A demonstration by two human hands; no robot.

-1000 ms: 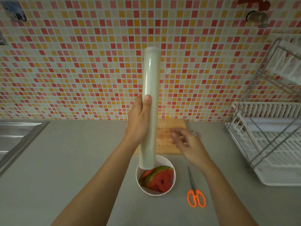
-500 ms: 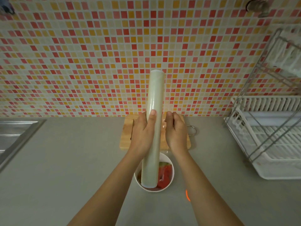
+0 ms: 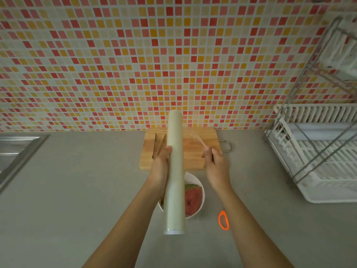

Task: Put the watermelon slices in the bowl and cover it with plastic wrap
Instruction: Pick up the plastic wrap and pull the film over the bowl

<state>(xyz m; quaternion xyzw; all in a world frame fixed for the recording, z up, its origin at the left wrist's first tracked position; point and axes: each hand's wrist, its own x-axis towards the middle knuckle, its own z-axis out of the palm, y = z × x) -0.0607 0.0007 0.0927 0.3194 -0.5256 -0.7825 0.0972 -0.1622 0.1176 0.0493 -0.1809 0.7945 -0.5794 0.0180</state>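
1. Found long pale cylindrical roll of plastic wrap (image 3: 174, 171) held in the air above grey countertop (image 3: 77, 190), crossing over left part of round white bowl (image 3: 201, 187).
2. Recorded long axis running away from the person: far end toward red-and-yellow mosaic tile wall (image 3: 116, 64), near end toward camera with its round end face in view.
3. Found left hand (image 3: 160, 163) curled round roll near mid-length, thumb lying on top.
4. Found right hand (image 3: 215, 164) apart from left, to the right of roll, pinching edge of clear film (image 3: 197, 138) stretched sideways from roll.
5. Noted red watermelon slices (image 3: 193, 198) with green rind inside bowl, partly hidden by roll.
6. Noted rectangular wooden cutting board (image 3: 195, 151) beyond bowl, against wall, with wooden tongs (image 3: 158, 146) on its left part.
7. Noted orange-handled scissors (image 3: 223, 222) on countertop just right of bowl, partly hidden by right forearm.
8. Noted white dish rack (image 3: 318, 161) with metal frame at far right; steel sink (image 3: 15, 151) at far left.
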